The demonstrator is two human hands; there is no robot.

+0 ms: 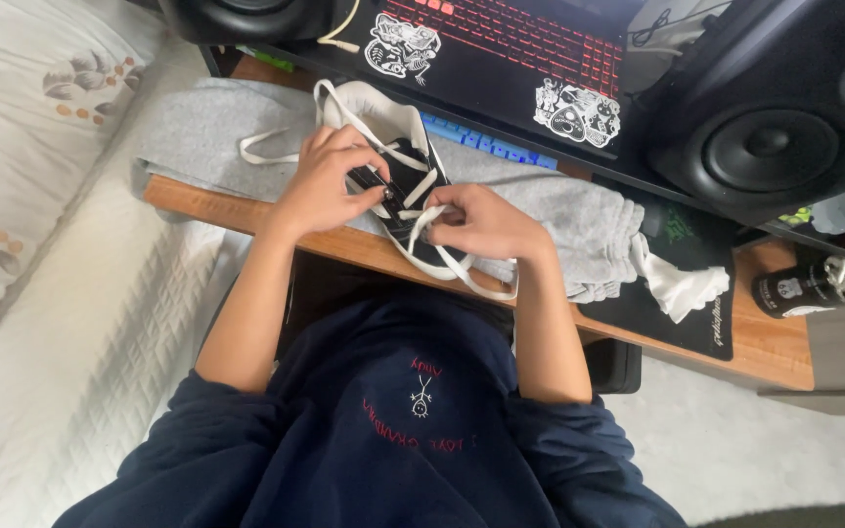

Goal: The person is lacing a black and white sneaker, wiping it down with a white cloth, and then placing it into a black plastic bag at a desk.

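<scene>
On the bench (246, 210), a shoe (405, 186) lies on a grey cloth (579, 215).
The left hand (330, 181) pinches the eyelet side to steady it; the right hand (486, 223) grips the white lace (421, 223), pulling it snug.

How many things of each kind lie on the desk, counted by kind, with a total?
Shoe: 1
Grey cloth: 1
Laptop: 1
Loudspeakers: 2
White crumpled cloth: 1
Dark can: 1
Total: 7
</scene>
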